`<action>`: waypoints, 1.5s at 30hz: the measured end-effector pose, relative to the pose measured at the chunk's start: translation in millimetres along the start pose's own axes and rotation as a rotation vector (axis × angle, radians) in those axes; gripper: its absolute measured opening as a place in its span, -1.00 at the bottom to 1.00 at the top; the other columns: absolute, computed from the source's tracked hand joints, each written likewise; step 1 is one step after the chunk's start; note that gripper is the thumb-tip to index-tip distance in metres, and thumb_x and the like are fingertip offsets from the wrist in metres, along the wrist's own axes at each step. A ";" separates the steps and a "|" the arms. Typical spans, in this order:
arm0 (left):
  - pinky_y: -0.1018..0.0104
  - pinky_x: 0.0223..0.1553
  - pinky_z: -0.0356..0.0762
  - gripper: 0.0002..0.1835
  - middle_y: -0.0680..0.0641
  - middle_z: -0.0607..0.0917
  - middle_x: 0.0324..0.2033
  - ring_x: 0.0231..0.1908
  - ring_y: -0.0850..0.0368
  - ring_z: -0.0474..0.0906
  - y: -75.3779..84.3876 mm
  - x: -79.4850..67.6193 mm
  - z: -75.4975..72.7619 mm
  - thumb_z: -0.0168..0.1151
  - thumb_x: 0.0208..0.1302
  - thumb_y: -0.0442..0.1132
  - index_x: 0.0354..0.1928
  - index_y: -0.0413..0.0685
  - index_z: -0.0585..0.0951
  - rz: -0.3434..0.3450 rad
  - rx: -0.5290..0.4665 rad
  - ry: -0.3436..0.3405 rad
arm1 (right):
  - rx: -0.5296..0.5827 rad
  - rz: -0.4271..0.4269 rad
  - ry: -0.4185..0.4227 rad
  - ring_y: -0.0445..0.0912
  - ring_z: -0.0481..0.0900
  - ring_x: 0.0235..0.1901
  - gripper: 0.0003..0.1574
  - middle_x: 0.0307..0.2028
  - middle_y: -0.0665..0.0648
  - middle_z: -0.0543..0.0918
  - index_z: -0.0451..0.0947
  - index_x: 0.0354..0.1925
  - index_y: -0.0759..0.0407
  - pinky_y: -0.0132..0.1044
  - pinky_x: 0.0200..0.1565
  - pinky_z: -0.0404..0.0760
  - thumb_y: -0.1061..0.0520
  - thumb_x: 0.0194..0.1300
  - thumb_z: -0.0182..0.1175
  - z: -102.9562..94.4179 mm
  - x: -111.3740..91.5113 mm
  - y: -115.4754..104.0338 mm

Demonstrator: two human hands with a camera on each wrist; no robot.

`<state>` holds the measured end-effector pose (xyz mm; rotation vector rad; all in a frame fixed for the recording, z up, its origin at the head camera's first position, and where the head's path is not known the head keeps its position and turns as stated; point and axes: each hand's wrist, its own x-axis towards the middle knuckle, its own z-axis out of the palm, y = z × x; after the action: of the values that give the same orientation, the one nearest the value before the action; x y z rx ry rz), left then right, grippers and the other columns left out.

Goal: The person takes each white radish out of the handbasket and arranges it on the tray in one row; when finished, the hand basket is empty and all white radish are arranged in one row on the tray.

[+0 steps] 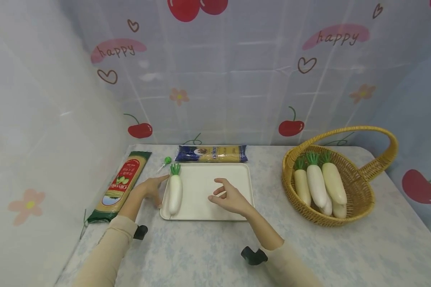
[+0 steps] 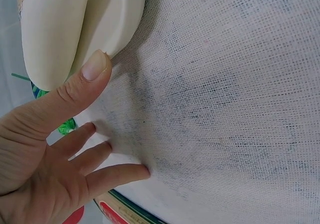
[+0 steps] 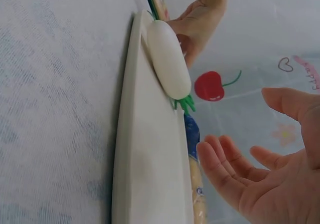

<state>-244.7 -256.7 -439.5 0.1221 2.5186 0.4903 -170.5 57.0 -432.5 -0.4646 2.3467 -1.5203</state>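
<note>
A white radish with a green top (image 1: 175, 194) lies along the left side of a white tray (image 1: 210, 191). Beside the tray's left edge is my left hand (image 1: 151, 190), fingers spread; in the left wrist view its thumb (image 2: 95, 67) comes right at the tray's rim, and the palm holds nothing. My right hand (image 1: 230, 198) hovers over the right part of the tray, fingers loosely bent with nothing between them. In the right wrist view that hand (image 3: 280, 179) shows an empty palm, with the radish (image 3: 169, 59) farther off on the tray.
At the right stands a wicker basket (image 1: 362, 199) with a tall handle, holding several white radishes (image 1: 316, 185). Behind the tray lies a blue and yellow packet (image 1: 211, 154). A green lollipop (image 1: 167, 160) is near the tray's back left corner. Further left lies a green and red packet (image 1: 120, 185).
</note>
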 end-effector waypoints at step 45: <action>-0.07 -0.08 0.56 0.26 -0.45 0.26 0.28 0.24 -0.39 0.23 0.3 -0.8 2.3 0.59 -0.36 -0.39 0.46 -0.06 0.05 0.005 0.000 0.011 | -0.279 -0.035 0.300 -0.50 0.45 -0.16 -0.22 0.04 0.37 0.50 0.03 0.37 0.37 -0.46 -0.27 0.55 0.14 0.34 0.11 -214.5 -146.0 35.0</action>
<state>-242.8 -255.8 -440.8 0.1266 2.5293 0.4939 -133.2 308.2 -369.2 -0.3627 2.8167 -1.3609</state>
